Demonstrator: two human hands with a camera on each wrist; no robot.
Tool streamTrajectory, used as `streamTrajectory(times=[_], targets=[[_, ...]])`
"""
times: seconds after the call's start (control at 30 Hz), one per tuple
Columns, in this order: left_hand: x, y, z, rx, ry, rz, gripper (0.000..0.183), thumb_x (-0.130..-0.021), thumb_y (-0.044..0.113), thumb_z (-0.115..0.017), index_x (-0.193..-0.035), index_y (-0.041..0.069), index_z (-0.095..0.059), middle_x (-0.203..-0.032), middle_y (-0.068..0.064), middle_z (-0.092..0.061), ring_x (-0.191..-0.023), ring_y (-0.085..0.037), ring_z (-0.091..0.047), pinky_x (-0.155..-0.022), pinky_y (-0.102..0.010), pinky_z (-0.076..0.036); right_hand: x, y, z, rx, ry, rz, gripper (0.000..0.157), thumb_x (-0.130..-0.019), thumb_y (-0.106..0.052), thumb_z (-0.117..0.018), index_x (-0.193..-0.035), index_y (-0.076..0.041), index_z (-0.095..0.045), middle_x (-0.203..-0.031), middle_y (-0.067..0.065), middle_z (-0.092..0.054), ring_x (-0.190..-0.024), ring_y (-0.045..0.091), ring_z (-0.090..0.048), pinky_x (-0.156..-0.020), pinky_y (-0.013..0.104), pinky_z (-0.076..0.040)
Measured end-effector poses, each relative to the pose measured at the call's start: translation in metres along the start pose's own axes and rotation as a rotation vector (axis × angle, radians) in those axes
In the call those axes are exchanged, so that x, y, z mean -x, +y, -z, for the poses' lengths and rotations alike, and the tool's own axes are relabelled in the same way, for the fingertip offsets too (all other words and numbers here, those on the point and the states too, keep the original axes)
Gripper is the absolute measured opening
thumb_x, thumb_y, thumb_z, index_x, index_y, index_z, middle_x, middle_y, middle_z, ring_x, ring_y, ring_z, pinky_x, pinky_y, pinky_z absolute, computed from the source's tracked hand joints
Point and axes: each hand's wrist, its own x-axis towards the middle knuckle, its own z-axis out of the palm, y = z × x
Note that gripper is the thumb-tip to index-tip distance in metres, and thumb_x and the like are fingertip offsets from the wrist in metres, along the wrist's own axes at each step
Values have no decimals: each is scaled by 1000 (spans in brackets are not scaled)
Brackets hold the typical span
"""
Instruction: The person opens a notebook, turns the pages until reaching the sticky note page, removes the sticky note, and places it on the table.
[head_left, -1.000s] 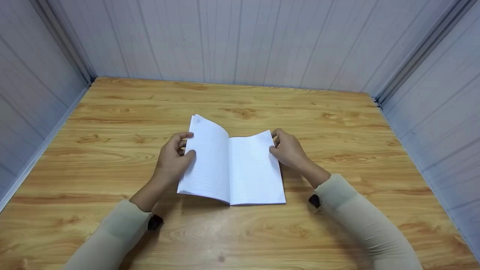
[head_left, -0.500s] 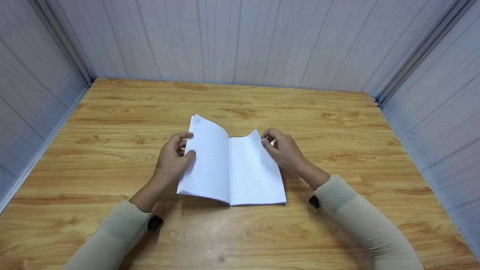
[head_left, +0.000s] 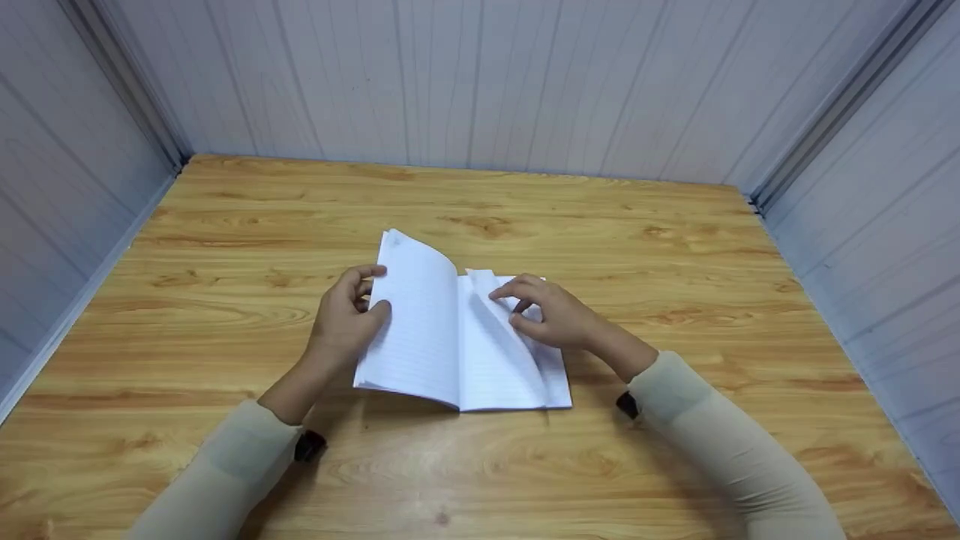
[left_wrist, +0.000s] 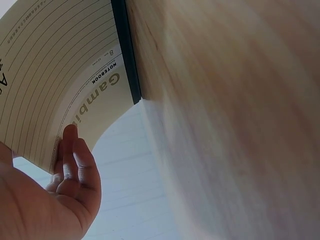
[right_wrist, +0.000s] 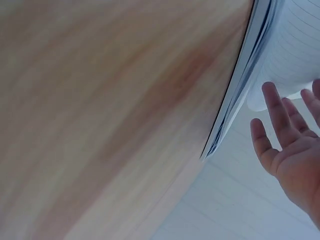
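Observation:
An open notebook (head_left: 416,322) with ruled white pages lies on the table. My left hand (head_left: 346,319) holds its raised left half, thumb on the page and fingers behind. In the left wrist view the fingers of that hand (left_wrist: 72,185) lie against the beige, lined cover (left_wrist: 60,75), marked NOTEBOOK, beside a dark spine strip. Over the right half, a lifted page (head_left: 499,337) curls toward the spine. My right hand (head_left: 551,311) is at this page, its fingertips touching it. Seen from the right wrist, the fingers of the hand (right_wrist: 295,135) are spread and mostly straight.
The wood-grain table (head_left: 480,480) extends all round the notebook. Pale panel walls (head_left: 480,82) enclose it at the back, left and right. A small dark device (head_left: 309,445) sits at the left sleeve cuff, and another dark device (head_left: 628,405) at the right one.
My right hand has moved left from the notebook's right edge, and the page has lifted and curled toward the spine. My left hand keeps its hold in the same place.

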Motion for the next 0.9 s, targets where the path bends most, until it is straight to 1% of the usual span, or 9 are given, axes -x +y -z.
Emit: streamTrajectory(times=[0.13, 0.27, 0.3, 0.37, 0.43, 0.53, 0.63, 0.77, 0.9], targets=[[0, -1, 0, 4, -8, -8, 45, -84, 4, -54, -129, 8, -52, -109, -11, -68, -88, -19, -55, -71, -21, -42, 1, 0, -3, 41, -44, 58, 40, -90, -12, -57, -130, -16, -58, -133, 7, -52, -112, 23, -59, -96, 42, -48], [0, -1, 0, 0, -1, -5, 45, -84, 4, -54, -129, 8, -52, -109, -12, -68, -89, -18, -55, -73, -21, -43, 2, -3, -5, 106, -69, 64, 44, -88, -18, -62, -131, -21, -57, -136, 6, -49, -124, 24, -52, -99, 51, -42], [0, 0, 0, 0, 1, -2, 46, -84, 4, -54, -129, 8, -52, -109, -11, -68, -89, -18, -55, -73, -21, -43, 2, -3, -5, 114, -76, 65, 44, -87, -19, -62, -131, -22, -57, -137, 6, -49, -124, 24, -51, -99, 52, -41], [0, 0, 0, -1, 0, 2, 46, -84, 4, -54, -129, 8, -52, -110, -11, -68, -89, -18, -55, -73, -21, -43, 2, -4, -6, 126, -92, 68, 45, -87, -21, -63, -131, -23, -56, -139, 5, -47, -125, 23, -50, -99, 53, -40], [0, 0, 0, -3, -3, 5, 46, -84, 4, -54, -130, 8, -52, -111, -11, -68, -89, -18, -55, -73, -22, -43, 2, -5, -6, 124, -106, 82, 45, -86, -22, -64, -130, -22, -56, -139, 6, -47, -126, 23, -49, -100, 50, -41], [0, 0, 0, -8, -2, 6, 46, -84, 5, -55, -129, 8, -52, -111, -11, -68, -89, -18, -55, -73, -22, -42, 1, -6, -7, 117, -117, 110, 43, -85, -21, -65, -127, -20, -58, -136, 6, -47, -124, 22, -48, -102, 45, -41], [0, 0, 0, -8, 4, 5, 45, -84, 5, -55, -129, 8, -53, -110, -11, -68, -89, -18, -55, -74, -22, -43, 1, -8, -7, 119, -117, 126, 41, -84, -22, -66, -124, -19, -59, -131, 6, -48, -122, 21, -47, -103, 42, -40], [0, 0, 0, -6, 3, 9, 45, -84, 5, -55, -129, 8, -52, -111, -11, -68, -90, -19, -55, -74, -22, -43, 1, -10, -8, 120, -122, 116, 40, -85, -23, -66, -123, -20, -59, -130, 6, -46, -118, 21, -47, -101, 43, -41], [0, 1, 0, -3, -1, 12, 46, -84, 5, -55, -130, 8, -52, -110, -11, -67, -90, -19, -55, -74, -23, -43, 1, -12, -10, 85, -139, 85, 39, -85, -21, -67, -124, -19, -58, -127, 6, -44, -109, 22, -52, -93, 40, -46]])
